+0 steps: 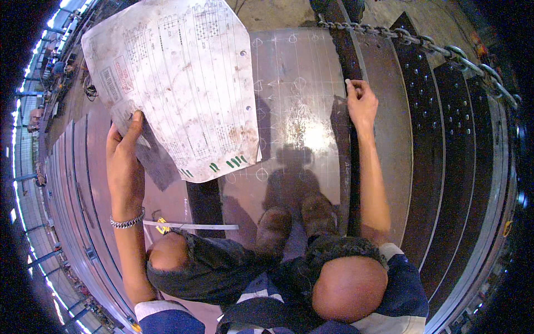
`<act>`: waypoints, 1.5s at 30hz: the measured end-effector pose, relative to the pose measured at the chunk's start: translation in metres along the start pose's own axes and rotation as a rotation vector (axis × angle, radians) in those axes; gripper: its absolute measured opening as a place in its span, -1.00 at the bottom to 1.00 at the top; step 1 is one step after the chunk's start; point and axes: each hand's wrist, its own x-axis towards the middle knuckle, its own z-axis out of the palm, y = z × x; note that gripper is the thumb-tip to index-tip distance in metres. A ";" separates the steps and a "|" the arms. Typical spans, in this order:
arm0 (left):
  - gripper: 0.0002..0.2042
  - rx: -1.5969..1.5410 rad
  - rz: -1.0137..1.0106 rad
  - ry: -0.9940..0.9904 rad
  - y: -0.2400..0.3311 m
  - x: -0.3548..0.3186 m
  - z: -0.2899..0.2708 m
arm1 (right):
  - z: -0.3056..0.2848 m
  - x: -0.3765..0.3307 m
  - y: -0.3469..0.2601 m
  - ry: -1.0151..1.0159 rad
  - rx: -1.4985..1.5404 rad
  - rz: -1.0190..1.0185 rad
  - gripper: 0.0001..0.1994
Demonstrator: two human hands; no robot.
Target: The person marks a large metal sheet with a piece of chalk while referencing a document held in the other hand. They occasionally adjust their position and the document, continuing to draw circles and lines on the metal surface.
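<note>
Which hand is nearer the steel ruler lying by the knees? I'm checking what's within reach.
Left. The left hand holds the drawing sheet above the steel ruler; the right hand is farther off, across the plate.

Left hand (125, 161) grips a worn drawing sheet (178, 83) — right hand (361, 103) chalks the steel plate (297, 111).

Drawing (178, 83): we list one large, stained, creased sheet of ruled tables and green marks at its lower edge, raised by its lower left edge, overlapping the plate's left side.

Chalk (348, 83): we list one small white stick, tip on the plate's right edge.

Plate (300, 128): grey, shiny steel, flat, scribed with lines and circles.
</note>
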 end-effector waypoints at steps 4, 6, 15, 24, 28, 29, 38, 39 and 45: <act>-0.60 0.014 0.007 -0.042 0.001 0.000 -0.001 | 0.000 0.005 0.005 0.020 -0.026 -0.144 -0.73; -0.58 0.029 0.004 -0.030 0.003 -0.002 0.000 | 0.009 0.010 0.002 -0.087 -0.027 -0.125 -0.73; -0.57 0.060 -0.005 -0.014 -0.003 0.004 -0.005 | 0.098 0.019 0.031 -0.196 -0.133 -0.186 -0.74; -0.59 -0.008 0.006 -0.074 -0.021 0.016 -0.006 | 0.135 0.014 0.049 -0.110 -0.176 -0.228 -0.77; -0.60 0.002 -0.002 -0.094 -0.032 0.028 -0.015 | 0.139 0.013 0.044 -0.083 -0.199 -0.248 -0.78; -0.61 -0.013 -0.009 -0.078 -0.027 0.022 -0.010 | 0.135 0.015 0.045 -0.076 -0.221 -0.264 -0.78; -0.62 -0.023 0.011 -0.067 -0.009 0.010 -0.005 | 0.116 0.018 0.031 -0.093 -0.310 -0.212 -0.80; -0.62 -0.037 0.007 -0.070 -0.009 0.010 -0.004 | 0.118 0.020 0.034 -0.091 -0.314 -0.224 -0.80; -0.61 0.056 0.002 -0.041 -0.005 0.006 0.000 | 0.126 0.024 0.049 -0.064 -0.218 -0.291 -0.81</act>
